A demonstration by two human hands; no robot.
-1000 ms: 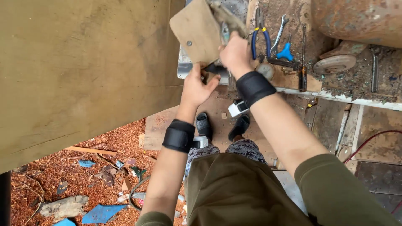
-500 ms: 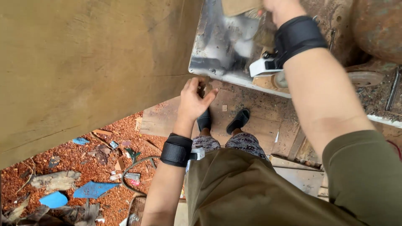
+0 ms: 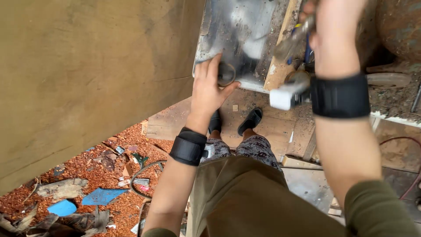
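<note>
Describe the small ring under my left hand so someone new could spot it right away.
Start at the big shiny metal sheet at the top middle, beside the tan board. Go to its near edge, where the left hand lies flat. The ring sits by the fingers, the only small dark round loop on that bright sheet.

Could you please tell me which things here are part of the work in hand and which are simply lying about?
In hand:
- left hand pressing on the shiny metal sheet
- small ring by its thumb
- right hand gripping a blurred tool

Lying about:
- blue scraps on the red chips
- hose
- large board
</note>
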